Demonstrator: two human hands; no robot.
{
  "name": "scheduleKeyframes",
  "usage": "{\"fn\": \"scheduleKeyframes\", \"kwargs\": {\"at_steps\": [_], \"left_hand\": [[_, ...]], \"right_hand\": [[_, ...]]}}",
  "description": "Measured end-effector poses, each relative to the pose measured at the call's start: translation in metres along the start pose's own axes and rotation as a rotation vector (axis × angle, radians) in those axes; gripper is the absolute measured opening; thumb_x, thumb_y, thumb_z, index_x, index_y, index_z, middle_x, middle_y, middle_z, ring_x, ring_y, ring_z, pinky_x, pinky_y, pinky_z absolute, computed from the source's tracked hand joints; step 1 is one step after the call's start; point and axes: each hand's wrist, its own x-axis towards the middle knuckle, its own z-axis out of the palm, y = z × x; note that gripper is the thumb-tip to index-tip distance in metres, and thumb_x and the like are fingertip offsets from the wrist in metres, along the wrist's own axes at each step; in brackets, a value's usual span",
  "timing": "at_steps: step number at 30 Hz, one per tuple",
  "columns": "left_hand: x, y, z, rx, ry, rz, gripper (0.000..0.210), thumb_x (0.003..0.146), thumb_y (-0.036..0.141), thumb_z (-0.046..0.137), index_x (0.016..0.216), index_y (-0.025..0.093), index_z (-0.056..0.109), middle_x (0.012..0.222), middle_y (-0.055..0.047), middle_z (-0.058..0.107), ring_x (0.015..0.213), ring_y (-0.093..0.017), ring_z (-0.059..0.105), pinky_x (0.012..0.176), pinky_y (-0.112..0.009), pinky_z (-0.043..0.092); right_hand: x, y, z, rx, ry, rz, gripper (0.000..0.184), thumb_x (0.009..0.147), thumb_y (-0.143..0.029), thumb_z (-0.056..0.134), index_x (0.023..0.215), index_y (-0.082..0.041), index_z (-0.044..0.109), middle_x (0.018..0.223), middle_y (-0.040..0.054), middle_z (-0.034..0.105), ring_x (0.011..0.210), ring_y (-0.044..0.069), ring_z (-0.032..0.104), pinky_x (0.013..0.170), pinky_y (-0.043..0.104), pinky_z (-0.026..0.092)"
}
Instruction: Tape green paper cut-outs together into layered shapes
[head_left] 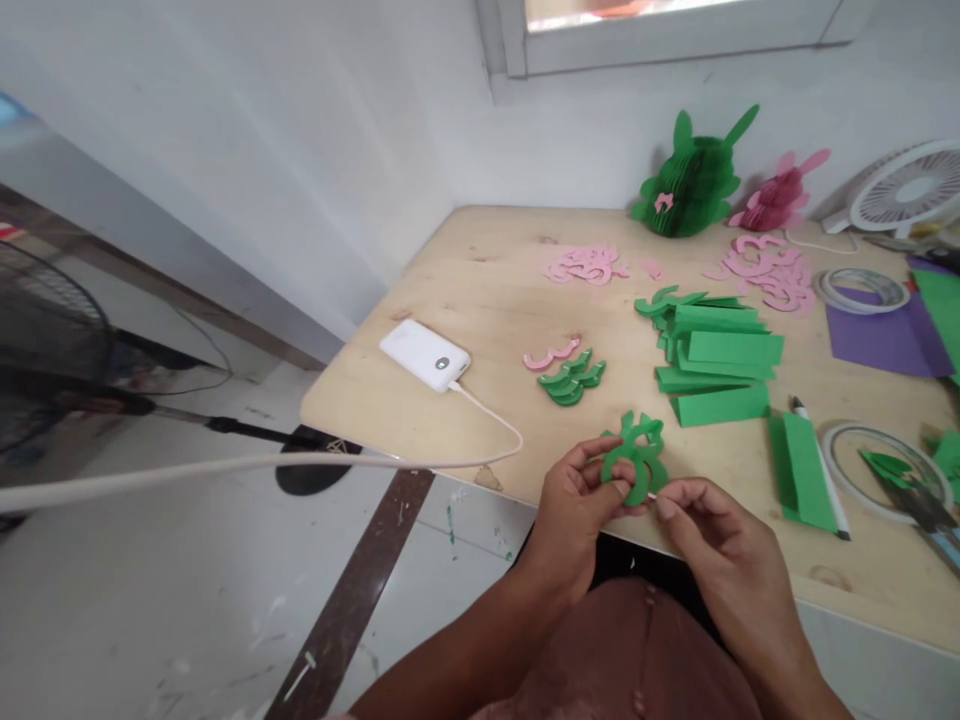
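Close to the table's front edge, my left hand [576, 500] grips a curled green paper cutout [637, 470] with rounded lobes and openings. Beside its lower right side, the fingertips of my right hand [709, 525] pinch a thin white strip [654, 496], mostly hidden; its exact kind is unclear. Just beyond my left hand lie several curved green paper pieces [571, 380] and a wavy pink paper piece [553, 353]. Folded green paper strips [724, 350] are heaped farther right.
A white power bank [425, 354] with its cable [495, 410] lies left. Pink cutouts [589, 265], paper rabbits [686, 185] and a small fan [911, 185] stand or lie toward the wall. To the right are a marker [823, 475], tape rolls [862, 290] and scissors [919, 505].
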Motion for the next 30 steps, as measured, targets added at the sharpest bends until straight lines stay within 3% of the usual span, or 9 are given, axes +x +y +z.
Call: {"fn": "scheduleKeyframes", "kwargs": {"at_steps": [9,13,24,30], "left_hand": [[0.000,0.001,0.001,-0.012,0.035,0.011,0.046,0.058,0.014,0.078,0.100,0.014,0.061,0.073,0.001,0.062,0.065,-0.011,0.059,0.064,-0.026,0.052],[-0.001,0.003,0.002,-0.021,0.040,0.010,0.047,0.057,0.012,0.078,0.102,0.014,0.061,0.073,0.001,0.062,0.065,-0.011,0.060,0.064,-0.025,0.052],[-0.002,-0.001,0.004,0.063,0.073,0.138,0.043,0.061,0.012,0.074,0.103,0.017,0.062,0.076,0.001,0.065,0.070,-0.011,0.061,0.066,-0.022,0.051],[-0.002,-0.004,0.004,0.109,0.110,0.212,0.042,0.063,0.013,0.073,0.103,0.018,0.062,0.077,0.001,0.067,0.075,-0.011,0.062,0.073,-0.023,0.050]], "right_hand": [[-0.001,-0.003,-0.001,-0.015,0.000,-0.056,0.022,0.076,-0.041,0.063,0.070,-0.020,0.064,0.066,0.0011,0.063,0.060,0.014,0.057,0.053,0.021,0.047],[-0.001,-0.005,0.000,-0.007,0.003,-0.047,0.021,0.075,-0.041,0.064,0.072,-0.020,0.064,0.068,0.0015,0.063,0.062,0.015,0.058,0.057,0.023,0.048],[-0.001,-0.011,0.005,0.029,0.007,0.004,0.017,0.075,-0.036,0.063,0.071,-0.019,0.062,0.066,0.0008,0.062,0.061,0.013,0.054,0.056,0.024,0.045],[0.000,-0.014,0.013,0.097,0.095,-0.019,0.018,0.073,-0.036,0.065,0.070,-0.019,0.061,0.065,0.0002,0.062,0.059,0.013,0.055,0.055,0.023,0.046]]}}
